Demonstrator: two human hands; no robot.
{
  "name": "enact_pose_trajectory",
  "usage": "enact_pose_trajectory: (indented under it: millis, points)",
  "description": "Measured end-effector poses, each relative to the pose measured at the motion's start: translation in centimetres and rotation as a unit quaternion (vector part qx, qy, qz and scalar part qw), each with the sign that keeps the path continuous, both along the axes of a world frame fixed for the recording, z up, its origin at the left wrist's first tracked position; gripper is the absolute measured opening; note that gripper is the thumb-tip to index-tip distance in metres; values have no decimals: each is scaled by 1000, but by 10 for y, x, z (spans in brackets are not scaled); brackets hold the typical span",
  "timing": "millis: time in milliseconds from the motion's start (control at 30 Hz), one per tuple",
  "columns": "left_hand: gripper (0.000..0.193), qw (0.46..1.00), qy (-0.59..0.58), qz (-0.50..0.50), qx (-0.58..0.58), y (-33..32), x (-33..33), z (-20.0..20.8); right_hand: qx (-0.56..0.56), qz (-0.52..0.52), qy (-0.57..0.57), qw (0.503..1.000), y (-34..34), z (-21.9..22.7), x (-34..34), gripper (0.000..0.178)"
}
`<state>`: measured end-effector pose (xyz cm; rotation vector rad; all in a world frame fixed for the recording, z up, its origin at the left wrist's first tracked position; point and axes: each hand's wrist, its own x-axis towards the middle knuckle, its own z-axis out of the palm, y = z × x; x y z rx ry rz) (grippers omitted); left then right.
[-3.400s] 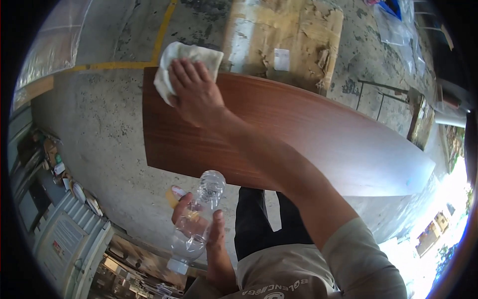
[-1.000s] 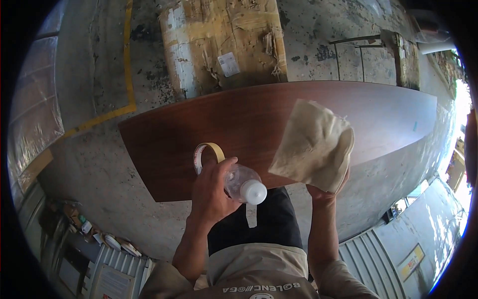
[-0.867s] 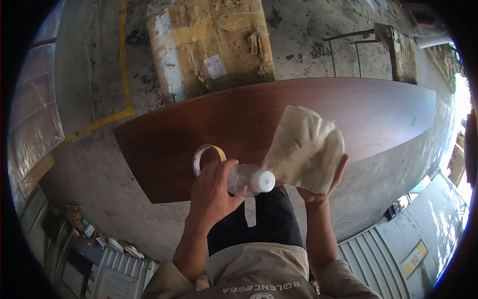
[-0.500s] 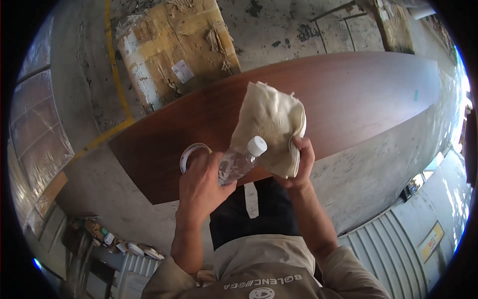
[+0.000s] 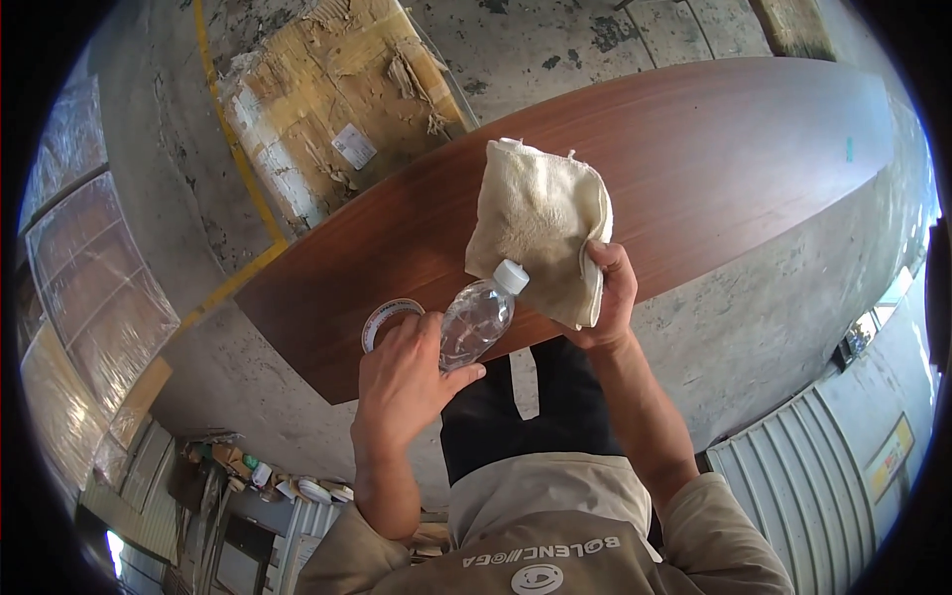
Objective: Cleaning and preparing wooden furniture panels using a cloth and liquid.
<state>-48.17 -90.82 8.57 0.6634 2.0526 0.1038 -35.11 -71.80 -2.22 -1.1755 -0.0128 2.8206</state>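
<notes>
My left hand (image 5: 402,382) is closed round the lower part of a clear plastic bottle (image 5: 476,322) with a white cap. The bottle tilts so that its cap points up and to the right, close against the cloth. A folded cream cloth (image 5: 540,223), greyish in its middle, is gripped along its right edge by my right hand (image 5: 610,293). Just beyond my left hand a roll of tape (image 5: 382,319) shows its pale ring, partly covered by the fingers. Beneath all of these lies a long reddish-brown wood-grain panel (image 5: 684,169).
A torn cardboard-covered stack (image 5: 327,109) stands beyond the panel at the left. Plastic-wrapped goods (image 5: 99,268) line the far left. A yellow line (image 5: 233,149) runs along the worn concrete floor. Grey corrugated metal (image 5: 793,476) is at the lower right.
The view has shifted a little, so the panel's right end appears higher. Both hands keep their holds on the bottle and the cloth.
</notes>
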Motion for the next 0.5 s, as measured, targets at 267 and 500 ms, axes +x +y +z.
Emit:
enact_pose_trajectory:
  millis: [267,500]
  points:
    - [58,1000,-20,5,1,-14,-3,1,20,34,-9,999,-9,-1,-4,72]
    - [58,997,26,60,49,-28,0,1,-30,7,-10,999,-13,4,-14,68]
